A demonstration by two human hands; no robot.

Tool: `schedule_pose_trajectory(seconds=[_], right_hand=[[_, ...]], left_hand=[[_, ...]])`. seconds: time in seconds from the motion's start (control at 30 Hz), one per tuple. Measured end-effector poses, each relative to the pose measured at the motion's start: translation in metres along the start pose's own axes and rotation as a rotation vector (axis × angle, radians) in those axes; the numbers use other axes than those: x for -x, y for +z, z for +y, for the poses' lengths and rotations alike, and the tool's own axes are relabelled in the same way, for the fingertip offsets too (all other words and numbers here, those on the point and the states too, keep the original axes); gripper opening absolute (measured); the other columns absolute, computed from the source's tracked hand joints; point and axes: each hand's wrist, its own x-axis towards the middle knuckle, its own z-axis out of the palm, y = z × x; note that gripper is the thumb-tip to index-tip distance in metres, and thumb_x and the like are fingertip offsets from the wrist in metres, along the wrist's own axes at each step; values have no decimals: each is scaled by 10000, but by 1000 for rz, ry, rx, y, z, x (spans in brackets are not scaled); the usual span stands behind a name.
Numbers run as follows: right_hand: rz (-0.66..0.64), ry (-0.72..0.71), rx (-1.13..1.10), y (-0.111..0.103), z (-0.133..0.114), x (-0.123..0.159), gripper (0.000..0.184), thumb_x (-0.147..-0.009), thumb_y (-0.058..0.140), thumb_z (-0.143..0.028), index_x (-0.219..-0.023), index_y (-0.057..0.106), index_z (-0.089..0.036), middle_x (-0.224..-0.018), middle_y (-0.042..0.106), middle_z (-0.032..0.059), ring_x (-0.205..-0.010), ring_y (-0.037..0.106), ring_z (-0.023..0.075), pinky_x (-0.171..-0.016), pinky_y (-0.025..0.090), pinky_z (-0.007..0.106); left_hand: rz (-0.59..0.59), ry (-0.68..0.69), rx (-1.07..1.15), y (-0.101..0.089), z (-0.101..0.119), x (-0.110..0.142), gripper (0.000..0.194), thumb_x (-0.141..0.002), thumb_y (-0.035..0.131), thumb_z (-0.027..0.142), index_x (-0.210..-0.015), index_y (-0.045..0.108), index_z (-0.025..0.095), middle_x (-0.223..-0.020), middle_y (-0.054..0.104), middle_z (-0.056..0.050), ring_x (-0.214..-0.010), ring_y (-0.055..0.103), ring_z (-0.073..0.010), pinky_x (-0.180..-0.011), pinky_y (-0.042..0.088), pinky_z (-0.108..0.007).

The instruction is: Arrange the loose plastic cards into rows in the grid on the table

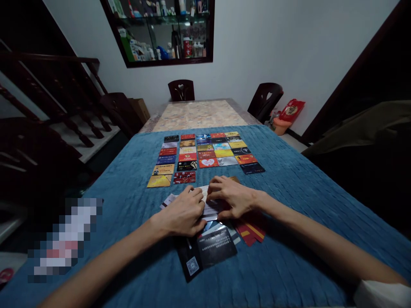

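1. A glass-fronted cabinet is set in the pale wall at about eleven o'clock; chairs stand at the far side. A blue cloth covers the near part of the worktop.
2. Ahead, between eleven and one o'clock, rows of cards lie flat, faces up, mostly side by side.
3. A white card lies between the two hands, nearer than the rows, on top of a loose spread. Hands cover its ends, so its long axis cannot be told.
4. The left hand is at the white card's nine o'clock side, its fingers half curled and touching the edge; the right hand reaches over from three o'clock, fingers bent, thumb low at its near corner. Both are equally close. Whether either pinches it is hidden.
5. Around them: black cards at six o'clock, red cards at four, a striped card at nine, and a gold card just beyond the right hand, at one.
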Motion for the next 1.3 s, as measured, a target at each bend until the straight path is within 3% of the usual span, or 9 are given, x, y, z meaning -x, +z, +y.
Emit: schedule_pose_trajectory(seconds=[0.27,0.5,0.63,0.8,0.93,1.2,1.3], right_hand=[[15,-12,-88,-4,2,3,339,-803,721,-430,-1032,722,-180,-1057,687,96,-1087,489,290,-914,402,457],[40,-9,-148,-4,8,5,265,-780,700,-245,-1034,722,-169,-1030,713,85,-1132,504,276,-979,393,450],[101,29,-165,2,17,4,244,-811,615,-143,-1029,718,-186,-966,706,71,-1079,529,246,-946,421,426],[157,79,-190,5,22,3,174,-798,603,-91,-918,701,-168,-897,656,60,-945,553,209,-859,467,372],[181,134,-209,5,19,4,135,-763,609,-44,-796,655,-167,-848,606,41,-876,554,187,-794,476,332],[198,169,-170,8,17,4,120,-788,620,-76,-827,660,-182,-857,618,40,-847,564,183,-805,471,352],[210,171,-135,8,17,4,186,-784,610,-76,-926,680,-175,-898,638,57,-861,569,190,-808,458,352]], left_hand=[[-15,27,60,-6,-5,1,198,-893,549,291,-838,663,139,-857,688,-99,-926,585,-248,-914,403,-418],[1,39,206,-9,-18,3,260,-963,428,212,-836,649,161,-873,697,-82,-944,608,-222,-923,405,-394],[25,-13,329,-5,-26,2,249,-956,412,176,-976,661,165,-1017,690,-97,-996,615,-215,-933,437,-373],[21,-90,473,0,-34,1,257,-866,445,101,-1007,651,160,-1016,673,-90,-959,620,-210,-885,485,-338],[72,-115,589,4,-38,3,376,-800,443,48,-1097,641,167,-1012,680,-61,-950,623,-189,-866,501,-318],[204,-169,612,17,-41,7,420,-780,476,33,-1143,647,158,-1044,706,-64,-953,651,-176,-861,523,-327],[236,-181,598,19,-40,7,400,-781,493,27,-1124,655,154,-1025,713,-59,-949,659,-169,-853,528,-309]])
